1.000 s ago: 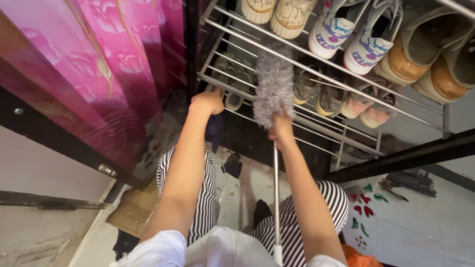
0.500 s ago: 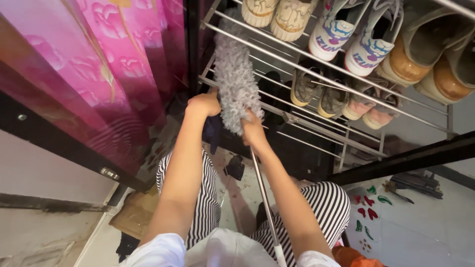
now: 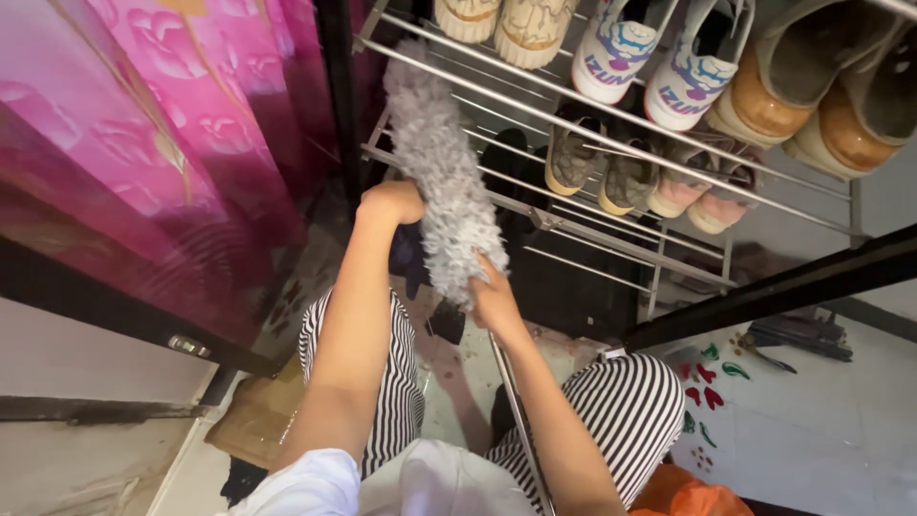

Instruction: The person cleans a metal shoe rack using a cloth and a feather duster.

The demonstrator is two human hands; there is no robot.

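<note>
My right hand [image 3: 494, 298] grips a long-handled duster just below its fluffy grey head [image 3: 437, 167]; the metal handle [image 3: 521, 420] runs down toward my body. The duster head lies across the left end of a metal shoe rack [image 3: 611, 124], reaching up past its middle bar. My left hand [image 3: 392, 201] is closed at the rack's lower left corner, beside the duster head, seemingly on the rack's lower bar. Several pairs of shoes stand on the rack: white and purple sneakers [image 3: 650, 57], brown shoes [image 3: 812, 96], small grey shoes [image 3: 597, 167].
A pink flowered curtain [image 3: 162, 143] hangs at the left behind a dark frame. My striped trousers [image 3: 382, 382] show below. A dark bar [image 3: 764, 291] crosses at right, with small coloured stickers [image 3: 702, 382] on the floor and an orange thing [image 3: 688, 497] at the bottom.
The duster head has swept from the rack's middle to its left end and slid lower. My right hand has moved left and down. My left hand has stayed at the rack's corner.
</note>
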